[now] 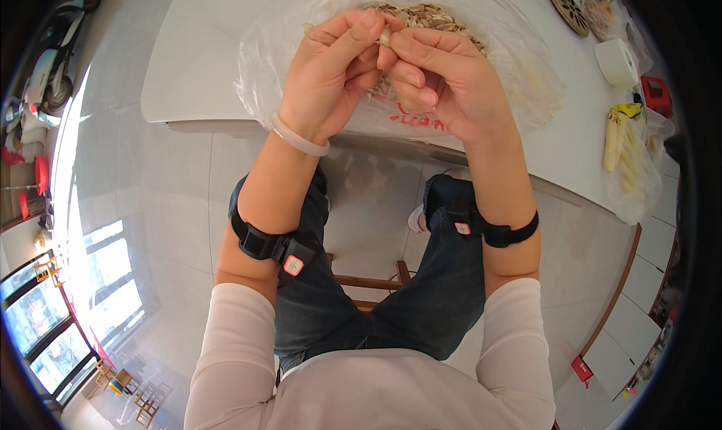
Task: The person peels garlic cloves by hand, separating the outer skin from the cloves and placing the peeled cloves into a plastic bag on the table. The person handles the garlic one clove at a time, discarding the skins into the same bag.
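Note:
A small pale garlic clove (pixel 384 37) is pinched between the fingertips of both hands. My left hand (pixel 341 63) grips it from the left with thumb and forefinger, and a pale bangle (pixel 298 138) circles that wrist. From the right, my right hand (pixel 445 71) holds it between thumb and forefinger, its other fingers curled. Beneath and beyond the hands, a heap of garlic cloves and dry skins (pixel 431 17) lies on a spread clear plastic bag (pixel 519 52) with red printing. My hands hide part of the heap.
The bag lies on a white table (pixel 194 63). Along the table's right side are a round trivet (pixel 567 11), a paper roll (pixel 616 63), a red object (pixel 656 97) and a plastic bag of long pale food sticks (pixel 627 153). A wooden stool rung (pixel 366 282) shows between my legs.

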Demonstrator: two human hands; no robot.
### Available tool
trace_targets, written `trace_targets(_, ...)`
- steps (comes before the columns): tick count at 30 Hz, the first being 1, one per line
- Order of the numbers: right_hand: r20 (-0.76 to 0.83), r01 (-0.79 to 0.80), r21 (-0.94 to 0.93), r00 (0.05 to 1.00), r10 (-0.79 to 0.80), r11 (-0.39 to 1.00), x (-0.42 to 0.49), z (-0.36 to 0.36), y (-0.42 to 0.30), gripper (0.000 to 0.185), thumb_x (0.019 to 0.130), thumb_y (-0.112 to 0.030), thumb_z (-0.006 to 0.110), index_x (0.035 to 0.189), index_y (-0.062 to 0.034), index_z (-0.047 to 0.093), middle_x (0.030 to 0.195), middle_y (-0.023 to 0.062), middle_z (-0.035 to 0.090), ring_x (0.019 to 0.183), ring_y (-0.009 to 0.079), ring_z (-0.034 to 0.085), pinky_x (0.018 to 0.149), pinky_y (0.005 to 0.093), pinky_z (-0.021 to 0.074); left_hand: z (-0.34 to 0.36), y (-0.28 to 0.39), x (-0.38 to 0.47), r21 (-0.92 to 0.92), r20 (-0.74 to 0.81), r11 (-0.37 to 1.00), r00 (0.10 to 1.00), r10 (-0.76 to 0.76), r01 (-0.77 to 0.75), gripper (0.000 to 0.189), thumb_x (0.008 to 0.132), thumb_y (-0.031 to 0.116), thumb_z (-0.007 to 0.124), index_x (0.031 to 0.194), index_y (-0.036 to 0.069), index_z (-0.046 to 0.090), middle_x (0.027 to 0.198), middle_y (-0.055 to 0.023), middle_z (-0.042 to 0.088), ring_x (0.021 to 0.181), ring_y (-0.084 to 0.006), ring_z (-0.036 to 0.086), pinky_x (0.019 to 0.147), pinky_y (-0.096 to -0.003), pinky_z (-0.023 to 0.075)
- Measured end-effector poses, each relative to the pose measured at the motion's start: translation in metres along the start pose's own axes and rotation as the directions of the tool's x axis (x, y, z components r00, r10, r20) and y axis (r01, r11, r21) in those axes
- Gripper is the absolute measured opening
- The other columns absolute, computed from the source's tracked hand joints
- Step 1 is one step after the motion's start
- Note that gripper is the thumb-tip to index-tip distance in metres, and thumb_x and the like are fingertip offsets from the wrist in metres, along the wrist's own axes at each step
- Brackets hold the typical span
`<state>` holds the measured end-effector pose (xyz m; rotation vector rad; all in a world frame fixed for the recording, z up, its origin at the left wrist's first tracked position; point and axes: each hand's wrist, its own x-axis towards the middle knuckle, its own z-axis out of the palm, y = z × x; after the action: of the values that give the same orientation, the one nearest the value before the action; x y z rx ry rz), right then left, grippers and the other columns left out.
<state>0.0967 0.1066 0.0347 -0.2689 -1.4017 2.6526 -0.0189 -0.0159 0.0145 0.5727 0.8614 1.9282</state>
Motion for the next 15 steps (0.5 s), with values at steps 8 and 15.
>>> trace_targets(8,-0.187,0.152,-0.723,0.896,-0.404,0.674,0.004,0.003,0.01,0.021,0.097,-0.017,0.06,0.096,0.0011,0.071,0.072,0.0026,0.066,0.063,0.0093,0.062,0.059,0.0224,0.0501,0.0,-0.011,0.005,0.111,-0.231,0.994,0.973,0.011,0.016,0.029,0.095,0.028,0.068,0.1,-0.001,0.071,0.066,0.0065,0.045,0.056,-0.0037,0.034,0.048,-0.0214,0.0268)
trace_targets(15,-0.206,0.167,-0.646,0.901,-0.381,0.745,0.003,0.005,0.008,0.018,0.093,-0.012,0.063,0.103,0.002,0.069,0.082,0.0043,0.07,0.07,0.0096,0.066,0.064,0.0216,0.0524,0.0,-0.009,0.003,0.099,-0.262,0.995,0.963,0.055,-0.03,0.026,0.094,0.026,0.069,0.098,0.001,0.071,0.07,0.0052,0.052,0.055,-0.003,0.037,0.049,-0.0205,0.0295)
